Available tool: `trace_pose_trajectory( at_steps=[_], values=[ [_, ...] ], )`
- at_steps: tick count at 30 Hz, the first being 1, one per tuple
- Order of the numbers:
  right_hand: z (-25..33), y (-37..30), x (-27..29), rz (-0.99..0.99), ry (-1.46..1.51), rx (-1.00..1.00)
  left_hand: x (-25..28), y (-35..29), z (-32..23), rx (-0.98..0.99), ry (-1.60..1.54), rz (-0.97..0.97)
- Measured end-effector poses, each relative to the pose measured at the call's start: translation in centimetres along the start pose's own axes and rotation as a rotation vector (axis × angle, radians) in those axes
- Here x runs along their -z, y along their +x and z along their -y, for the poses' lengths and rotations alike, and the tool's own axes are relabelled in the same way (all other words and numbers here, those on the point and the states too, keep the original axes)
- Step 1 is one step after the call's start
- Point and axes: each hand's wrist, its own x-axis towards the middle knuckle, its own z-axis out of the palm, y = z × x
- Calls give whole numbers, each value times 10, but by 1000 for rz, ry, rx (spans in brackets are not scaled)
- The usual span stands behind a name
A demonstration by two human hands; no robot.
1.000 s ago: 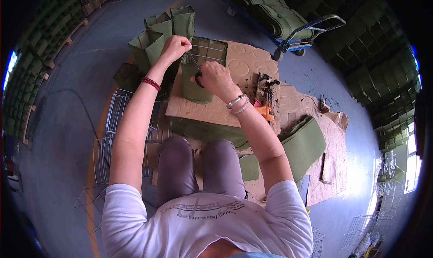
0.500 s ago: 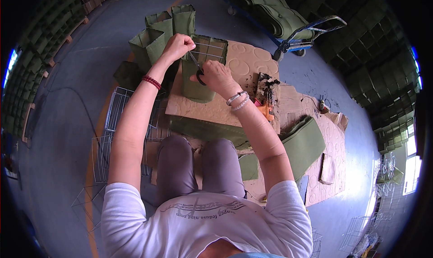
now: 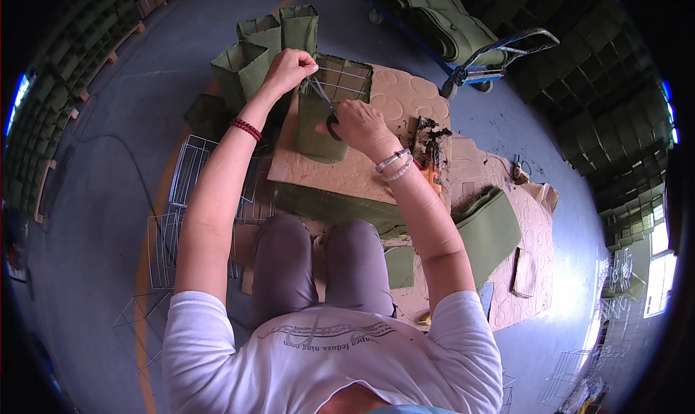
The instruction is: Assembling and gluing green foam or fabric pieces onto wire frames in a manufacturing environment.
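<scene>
A green felt box (image 3: 321,133) with a thin wire frame lies on the cardboard-topped work surface, its open end facing away from me. At that end's left corner, my left hand (image 3: 291,68) is pinched; whatever is between its fingertips is too small to make out. My right hand (image 3: 365,129) grips a pair of scissors (image 3: 319,89) by its black handle. The blades stand apart and point up and left toward the left fingertips, just over the box's rim.
Several finished-looking green boxes (image 3: 240,70) stand at the far left. Wire frames (image 3: 190,175) lie left of my knees. An orange glue gun (image 3: 432,176) rests at the cardboard's right edge, below dark residue. Green felt sheets (image 3: 486,233) lie to the right; a loaded trolley (image 3: 474,66) stands behind.
My right hand has drawn slightly to the right with the scissors, and the blades look wider apart. The left hand keeps its pinch at the box's corner.
</scene>
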Motion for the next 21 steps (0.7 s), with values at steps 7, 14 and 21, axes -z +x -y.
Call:
trace_pose_trajectory(
  at_steps=[7,14,21],
  values=[
    [24,17,-6,-54,-4,26,4,-4,19,-54,2,0],
    [-16,28,-23,-54,-176,110,-67,2,-2,-169,23,-238],
    [16,35,-22,97,-28,139,-79,6,25,8,154,-315]
  ],
)
